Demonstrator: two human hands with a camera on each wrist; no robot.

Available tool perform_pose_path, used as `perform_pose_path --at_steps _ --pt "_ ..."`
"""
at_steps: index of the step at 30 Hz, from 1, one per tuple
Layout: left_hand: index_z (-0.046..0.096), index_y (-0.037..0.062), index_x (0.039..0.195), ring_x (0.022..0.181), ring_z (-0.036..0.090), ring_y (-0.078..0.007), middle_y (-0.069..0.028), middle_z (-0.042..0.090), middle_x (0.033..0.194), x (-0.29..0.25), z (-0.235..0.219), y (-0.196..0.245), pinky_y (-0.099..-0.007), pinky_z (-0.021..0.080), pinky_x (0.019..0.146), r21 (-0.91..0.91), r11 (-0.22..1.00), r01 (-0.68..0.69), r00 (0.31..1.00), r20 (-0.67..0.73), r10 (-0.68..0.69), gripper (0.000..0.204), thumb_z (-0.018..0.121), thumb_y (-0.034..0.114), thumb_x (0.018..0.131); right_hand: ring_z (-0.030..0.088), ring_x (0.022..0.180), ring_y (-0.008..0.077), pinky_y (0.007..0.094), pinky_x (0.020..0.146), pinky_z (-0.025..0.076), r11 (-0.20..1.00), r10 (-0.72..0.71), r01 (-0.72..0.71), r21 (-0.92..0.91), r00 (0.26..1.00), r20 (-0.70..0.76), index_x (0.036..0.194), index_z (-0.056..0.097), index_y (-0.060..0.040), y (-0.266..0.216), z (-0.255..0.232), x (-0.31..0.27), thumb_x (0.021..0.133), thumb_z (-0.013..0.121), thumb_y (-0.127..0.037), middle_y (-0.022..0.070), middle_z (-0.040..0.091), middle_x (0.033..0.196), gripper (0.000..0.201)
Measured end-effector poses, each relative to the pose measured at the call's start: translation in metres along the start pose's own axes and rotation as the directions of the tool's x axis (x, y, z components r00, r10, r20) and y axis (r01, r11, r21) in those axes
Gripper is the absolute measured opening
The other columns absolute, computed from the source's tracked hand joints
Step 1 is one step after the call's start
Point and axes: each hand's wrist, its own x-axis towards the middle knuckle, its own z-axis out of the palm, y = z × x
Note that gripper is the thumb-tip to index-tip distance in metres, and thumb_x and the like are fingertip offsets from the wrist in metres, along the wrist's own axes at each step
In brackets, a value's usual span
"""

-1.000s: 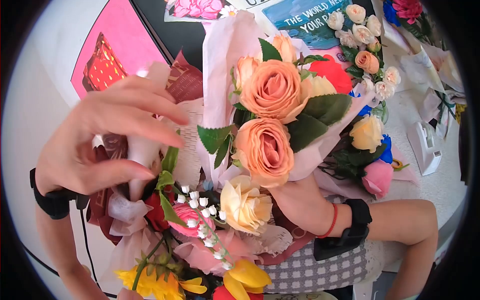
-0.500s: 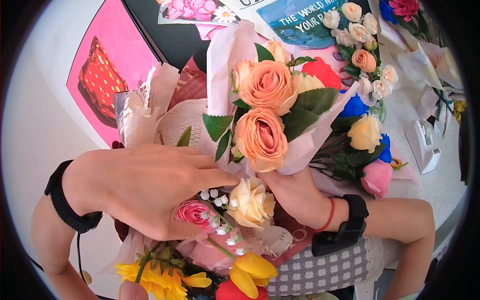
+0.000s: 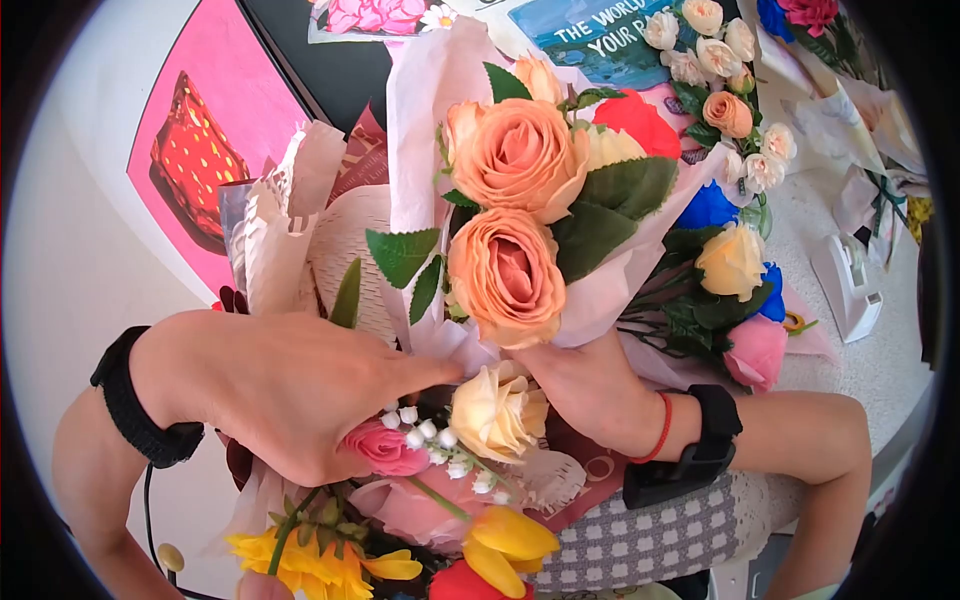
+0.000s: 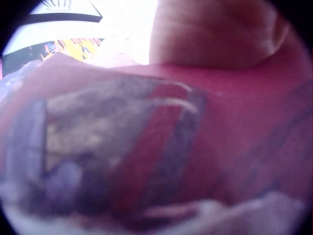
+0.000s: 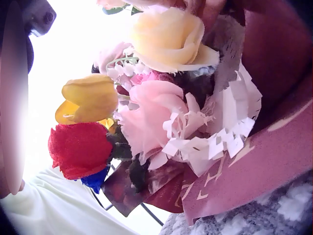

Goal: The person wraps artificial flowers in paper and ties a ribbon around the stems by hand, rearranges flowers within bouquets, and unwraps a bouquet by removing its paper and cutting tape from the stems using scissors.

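Note:
My right hand [image 3: 595, 385] grips the base of a bunch of peach roses [image 3: 515, 160] wrapped in pale pink tissue; its fingers are hidden beneath the blooms. My left hand [image 3: 265, 385] reaches across the larger bouquet, its index fingertip right at the bunch's gathered tissue; I cannot tell what its hidden fingers hold. Just below the hands are a cream rose [image 3: 495, 410], a pink flower [image 3: 385, 443] and white bell sprigs [image 3: 450, 440]. Maroon printed wrapping [image 5: 230, 181] surrounds the bouquet in the right wrist view. In the left wrist view, blurred maroon wrap [image 4: 234, 132] lies close under the hand.
Yellow flowers [image 3: 320, 555] and a yellow tulip [image 3: 508, 545] hang at the front. To the right lie loose blue, cream and pink flowers [image 3: 755, 353], with a white tape dispenser [image 3: 848, 290] beyond. A strawberry print [image 3: 195, 150] and a spray of small roses [image 3: 725, 112] lie behind.
My left hand has come down and right from above the bouquet's left side to the base of the peach bunch. The bunch has shifted slightly left; my right hand stays under it.

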Motion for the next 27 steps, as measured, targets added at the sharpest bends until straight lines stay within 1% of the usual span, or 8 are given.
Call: perform_pose_path --at_steps 5,7,8,10,15,21,24,27 --pt "0.047 0.0043 0.117 0.096 0.052 -0.0313 -0.0145 0.054 0.107 -0.001 0.002 -0.004 -0.0357 0.044 0.079 0.134 0.991 -0.028 0.997 0.069 0.019 0.054 0.064 0.023 0.070 0.053 0.070 0.0172 0.0313 0.065 0.043 0.999 0.017 -0.016 -0.043 1.000 0.020 0.088 0.054 0.0008 -0.005 -0.001 -0.002 0.081 0.053 -0.006 0.0080 0.058 0.075 0.010" --pt "0.055 -0.0016 0.094 0.089 0.053 -0.0341 -0.0181 0.056 0.089 -0.003 0.001 -0.003 -0.0383 0.044 0.075 0.119 0.992 -0.052 0.998 0.043 0.047 0.030 0.056 0.019 0.072 0.054 0.071 0.0191 0.0319 0.066 0.044 0.998 -0.006 0.008 -0.068 1.000 0.029 0.088 0.054 0.0006 -0.001 -0.002 -0.002 0.080 0.053 -0.006 0.0090 0.058 0.076 0.010" --pt "0.055 -0.0016 0.094 0.089 0.053 -0.0341 -0.0181 0.056 0.089 -0.005 0.002 -0.005 -0.0383 0.044 0.075 0.122 0.991 -0.053 0.998 0.044 0.048 0.030 0.056 0.019 0.072 0.055 0.071 0.0210 0.0325 0.066 0.044 0.995 -0.029 0.033 -0.094 0.999 0.036 0.088 0.054 0.0004 0.002 -0.004 -0.001 0.080 0.053 -0.006 0.0099 0.058 0.078 0.011" --pt "0.056 -0.0015 0.089 0.087 0.053 -0.0338 -0.0168 0.056 0.087 -0.011 0.009 -0.015 -0.0381 0.044 0.074 0.088 0.989 -0.116 0.984 -0.125 0.126 0.029 0.056 0.019 0.068 0.055 0.073 0.0225 0.0328 0.067 0.044 0.993 -0.041 0.043 -0.107 0.999 0.017 0.089 0.054 0.0002 0.005 -0.004 -0.002 0.079 0.053 -0.006 0.0107 0.059 0.079 0.012" --pt "0.056 0.0016 0.090 0.084 0.053 -0.0333 -0.0146 0.056 0.086 -0.025 0.001 -0.007 -0.0381 0.044 0.072 0.062 0.996 0.057 0.990 -0.134 -0.048 0.028 0.061 0.018 0.067 0.056 0.076 0.0239 0.0326 0.070 0.044 0.994 -0.014 0.010 -0.111 0.999 -0.033 0.092 0.054 0.0002 0.007 -0.005 -0.009 0.079 0.054 -0.007 0.0120 0.058 0.082 0.015" --pt "0.055 0.0024 0.091 0.081 0.053 -0.0333 -0.0139 0.056 0.085 -0.038 0.004 -0.015 -0.0380 0.044 0.070 -0.070 0.997 -0.020 0.973 -0.231 0.004 0.028 0.062 0.012 0.066 0.053 0.098 0.0175 0.0296 0.083 0.042 0.993 0.120 -0.120 -0.002 0.989 0.091 0.109 0.052 -0.0005 -0.011 -0.008 -0.011 0.082 0.054 -0.002 0.0073 0.057 0.107 0.027" --pt "0.055 0.0040 0.099 0.081 0.054 -0.0319 -0.0136 0.057 0.091 -0.041 0.007 -0.019 -0.0347 0.046 0.070 0.001 1.000 0.027 0.973 -0.231 -0.026 0.038 0.066 0.017 0.065 0.053 0.099 0.0168 0.0296 0.084 0.042 0.996 0.019 -0.019 0.086 1.000 0.001 0.110 0.052 -0.0003 -0.007 -0.003 -0.015 0.082 0.055 -0.002 0.0075 0.057 0.107 0.028" --pt "0.055 0.0039 0.099 0.081 0.054 -0.0323 -0.0138 0.057 0.092 -0.045 0.007 -0.020 -0.0348 0.046 0.070 -0.016 0.999 0.027 0.970 -0.241 -0.030 0.037 0.065 0.015 0.065 0.055 0.096 0.0214 0.0322 0.081 0.043 0.997 -0.012 0.013 -0.071 1.000 0.009 0.106 0.054 -0.0014 0.000 0.000 -0.018 0.082 0.054 -0.004 0.0099 0.058 0.103 0.024"
